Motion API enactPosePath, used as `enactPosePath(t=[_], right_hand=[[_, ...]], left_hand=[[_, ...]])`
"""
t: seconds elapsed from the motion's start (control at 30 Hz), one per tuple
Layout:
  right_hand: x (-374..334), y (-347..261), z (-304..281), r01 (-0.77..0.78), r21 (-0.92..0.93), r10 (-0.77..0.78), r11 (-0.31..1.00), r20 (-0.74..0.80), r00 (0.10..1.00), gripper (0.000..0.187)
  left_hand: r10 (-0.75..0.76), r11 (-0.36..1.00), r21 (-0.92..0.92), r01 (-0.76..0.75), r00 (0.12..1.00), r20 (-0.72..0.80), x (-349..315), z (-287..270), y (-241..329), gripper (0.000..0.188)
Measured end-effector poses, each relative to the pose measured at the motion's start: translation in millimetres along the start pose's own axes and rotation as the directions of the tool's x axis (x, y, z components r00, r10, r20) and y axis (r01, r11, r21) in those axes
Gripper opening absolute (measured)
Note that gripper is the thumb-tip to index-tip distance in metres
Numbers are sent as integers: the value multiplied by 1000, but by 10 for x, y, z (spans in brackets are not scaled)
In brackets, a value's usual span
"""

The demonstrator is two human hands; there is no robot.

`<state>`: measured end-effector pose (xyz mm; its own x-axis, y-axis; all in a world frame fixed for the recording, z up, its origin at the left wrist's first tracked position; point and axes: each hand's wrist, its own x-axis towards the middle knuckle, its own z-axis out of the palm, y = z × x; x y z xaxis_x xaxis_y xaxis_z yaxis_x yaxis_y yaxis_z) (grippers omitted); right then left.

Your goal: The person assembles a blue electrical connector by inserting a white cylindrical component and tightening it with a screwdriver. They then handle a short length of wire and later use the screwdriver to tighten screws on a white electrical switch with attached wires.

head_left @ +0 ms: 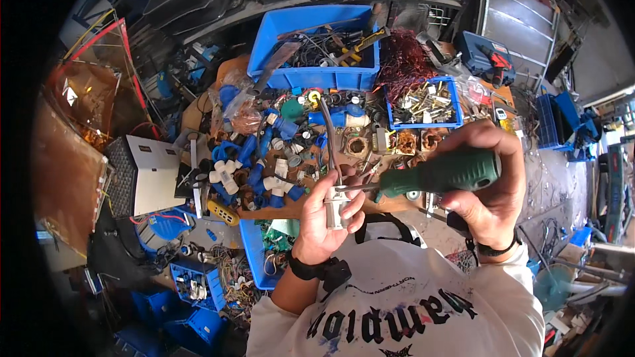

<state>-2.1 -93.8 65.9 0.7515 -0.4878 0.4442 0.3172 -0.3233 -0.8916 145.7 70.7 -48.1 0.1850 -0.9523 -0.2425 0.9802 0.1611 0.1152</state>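
In my left hand is a small pale, silvery cylindrical fitting, pinched upright between thumb and fingers. A grey cable rises from the fitting's top toward the far side of the workbench. My right hand is wrapped round the dark green handle of a screwdriver. The screwdriver lies nearly level, its shaft pointing left, and its tip reaches the upper end of the fitting. Whether the tip sits in a screw is too small to tell.
Blue and white plastic pipe fittings crowd the workbench. Behind them stands a blue crate of cables and tools; a blue tray of metal parts is at right. Copper coils lie nearby. A yellow meter rests at the front-left edge.
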Motion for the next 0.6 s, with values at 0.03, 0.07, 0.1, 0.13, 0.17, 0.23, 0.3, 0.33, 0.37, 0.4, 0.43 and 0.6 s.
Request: enactPosePath(t=[0.03,0.07,0.1,0.13,0.17,0.23,0.3,0.33,0.37,0.4,0.43,0.6], right_hand=[[63,19,-36,-14,132,8,991,48,999,67],[98,0,-15,-93,206,96,974,-2,995,67],[123,-7,8,-166,284,185,944,-39,982,67],[144,14,-26,-185,325,194,928,5,981,68],[163,43,-68,-204,363,201,909,48,979,68],[209,122,-153,-149,345,122,927,98,988,68],[199,273,-242,-35,235,10,971,107,994,65],[200,317,-294,4,175,-23,985,111,994,64],[205,343,-376,26,104,-43,994,158,986,63],[220,352,-389,58,129,-79,990,171,982,66],[233,359,-399,88,154,-116,984,181,977,69],[246,318,-348,91,379,-178,921,201,963,78]], left_hand=[[14,1000,5,-14,1000,-18,13,10,-28,31],[26,1000,10,-26,999,-36,23,38,-58,31],[44,999,15,-44,998,-54,29,48,-84,32],[50,999,22,-50,998,-40,55,49,-106,32],[57,998,20,-56,998,-36,85,35,-128,32],[76,997,13,-75,997,-15,137,26,-170,31],[93,995,27,-93,995,-19,160,50,-208,31],[104,994,30,-103,994,-29,168,66,-223,31],[113,993,34,-111,993,-40,174,83,-237,31],[109,994,25,-108,994,-26,188,103,-250,31],[118,993,35,-116,993,-31,197,112,-250,32],[162,985,72,-157,984,-77,185,204,-276,33]])
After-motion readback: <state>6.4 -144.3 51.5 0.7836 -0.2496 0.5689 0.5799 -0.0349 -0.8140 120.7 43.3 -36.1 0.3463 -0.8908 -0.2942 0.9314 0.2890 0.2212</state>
